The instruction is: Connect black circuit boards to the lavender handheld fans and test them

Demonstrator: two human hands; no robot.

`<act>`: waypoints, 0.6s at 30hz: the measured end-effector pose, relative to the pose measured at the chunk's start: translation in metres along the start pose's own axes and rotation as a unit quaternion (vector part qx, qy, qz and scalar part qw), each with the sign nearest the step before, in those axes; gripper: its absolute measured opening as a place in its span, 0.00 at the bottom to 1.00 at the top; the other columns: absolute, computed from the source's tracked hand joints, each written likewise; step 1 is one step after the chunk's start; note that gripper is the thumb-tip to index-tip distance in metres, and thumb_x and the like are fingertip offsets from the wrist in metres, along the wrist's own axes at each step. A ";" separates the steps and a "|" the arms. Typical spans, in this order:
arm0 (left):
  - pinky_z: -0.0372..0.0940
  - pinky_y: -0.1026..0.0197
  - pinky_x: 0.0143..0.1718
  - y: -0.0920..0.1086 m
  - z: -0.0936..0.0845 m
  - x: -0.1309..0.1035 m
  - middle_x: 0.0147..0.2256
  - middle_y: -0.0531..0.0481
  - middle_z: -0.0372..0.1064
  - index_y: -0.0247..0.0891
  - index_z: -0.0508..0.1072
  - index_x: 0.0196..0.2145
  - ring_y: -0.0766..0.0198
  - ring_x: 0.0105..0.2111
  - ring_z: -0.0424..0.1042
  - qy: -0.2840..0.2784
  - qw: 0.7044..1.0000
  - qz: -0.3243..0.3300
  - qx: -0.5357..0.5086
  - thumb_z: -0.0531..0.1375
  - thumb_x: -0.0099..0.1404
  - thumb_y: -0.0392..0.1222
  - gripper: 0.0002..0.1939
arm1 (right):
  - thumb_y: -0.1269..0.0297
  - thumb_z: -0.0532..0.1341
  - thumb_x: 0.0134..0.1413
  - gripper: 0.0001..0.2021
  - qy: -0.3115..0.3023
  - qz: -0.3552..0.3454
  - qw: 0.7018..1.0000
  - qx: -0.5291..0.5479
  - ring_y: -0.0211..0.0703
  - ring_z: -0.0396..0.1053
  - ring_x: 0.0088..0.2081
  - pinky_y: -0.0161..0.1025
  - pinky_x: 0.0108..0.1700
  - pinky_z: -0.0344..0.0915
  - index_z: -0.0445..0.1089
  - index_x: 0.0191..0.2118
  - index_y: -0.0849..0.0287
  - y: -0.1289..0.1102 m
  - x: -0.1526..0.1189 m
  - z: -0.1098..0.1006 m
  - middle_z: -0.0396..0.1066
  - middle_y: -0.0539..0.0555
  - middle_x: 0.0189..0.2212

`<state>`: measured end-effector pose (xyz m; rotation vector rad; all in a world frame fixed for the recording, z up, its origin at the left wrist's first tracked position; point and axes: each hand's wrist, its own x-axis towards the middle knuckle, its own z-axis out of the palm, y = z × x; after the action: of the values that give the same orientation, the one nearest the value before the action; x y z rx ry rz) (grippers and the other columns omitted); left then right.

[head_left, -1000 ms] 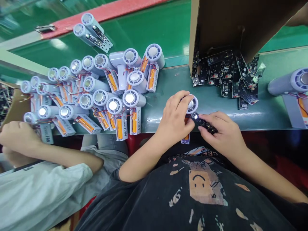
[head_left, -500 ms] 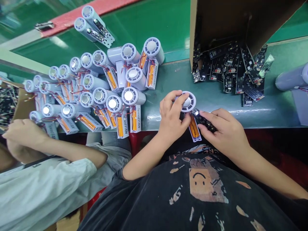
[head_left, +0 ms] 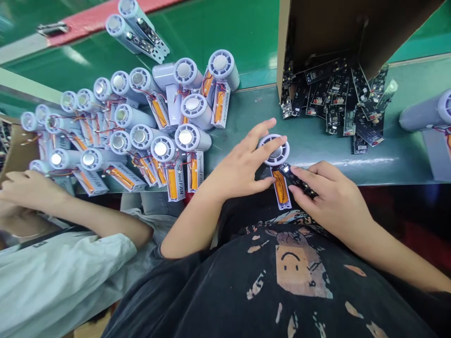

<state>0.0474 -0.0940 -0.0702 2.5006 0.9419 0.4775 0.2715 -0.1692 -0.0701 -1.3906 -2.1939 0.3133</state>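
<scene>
A handheld fan (head_left: 282, 188) with a round lavender head and an orange battery in its open handle sits at the bench's front edge, in front of me. The handle juts out past that edge. My left hand (head_left: 248, 162) is open, its fingers spread; one fingertip lies over the fan's head and the thumb is close to the handle top. Pinched between thumb and fingers of my right hand (head_left: 327, 190) is a black circuit board (head_left: 298, 180). The board slants beside the handle, its upper end close to the fan's head. Whether it touches the fan I cannot tell.
Many similar fans (head_left: 139, 136) crowd the bench at left, with two more (head_left: 132, 28) behind them. A cardboard box (head_left: 327, 33) spills black circuit boards (head_left: 338, 96) at back right. Another fan (head_left: 423, 112) lies far right. A co-worker's hand (head_left: 33, 190) is at left.
My left hand has loosened from the fan's head and spread its fingers, shifting a little left. My right hand keeps the circuit board in nearly the same spot.
</scene>
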 end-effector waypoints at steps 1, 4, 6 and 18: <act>0.53 0.40 0.66 0.001 0.001 0.001 0.67 0.41 0.48 0.48 0.54 0.66 0.44 0.68 0.50 -0.008 1.000 0.002 -0.014 0.62 0.65 0.46 0.36 | 0.64 0.60 0.62 0.14 -0.003 0.000 1.000 -0.001 0.43 0.71 0.33 0.40 0.35 0.72 0.75 0.50 0.65 -0.001 0.000 -0.001 0.73 0.57 0.33; 0.54 0.42 0.65 0.007 0.009 0.000 0.64 0.37 0.53 0.45 0.53 0.66 0.46 0.65 0.55 0.007 0.999 -0.022 -0.026 0.62 0.66 0.48 0.35 | 0.64 0.58 0.64 0.14 -0.014 0.002 1.000 -0.011 0.43 0.72 0.34 0.40 0.35 0.72 0.75 0.50 0.64 -0.005 -0.001 -0.003 0.73 0.56 0.33; 0.55 0.42 0.65 0.014 0.016 -0.003 0.62 0.36 0.56 0.42 0.53 0.66 0.45 0.64 0.57 0.034 0.997 -0.060 -0.016 0.63 0.66 0.51 0.36 | 0.64 0.58 0.64 0.15 -0.025 0.003 0.999 -0.034 0.43 0.71 0.33 0.41 0.34 0.71 0.75 0.50 0.65 -0.007 -0.001 -0.004 0.73 0.57 0.32; 0.57 0.40 0.62 0.033 0.030 -0.016 0.60 0.34 0.56 0.38 0.51 0.67 0.44 0.61 0.60 0.099 0.985 -0.132 0.048 0.59 0.67 0.40 0.34 | 0.65 0.57 0.64 0.15 -0.043 0.014 0.994 -0.102 0.45 0.68 0.33 0.44 0.36 0.68 0.77 0.50 0.63 -0.011 0.001 -0.007 0.72 0.58 0.32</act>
<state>0.0676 -0.1348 -0.0823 2.3934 1.3817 0.6133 0.2670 -0.1735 -0.0586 -1.5428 -2.3315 0.1649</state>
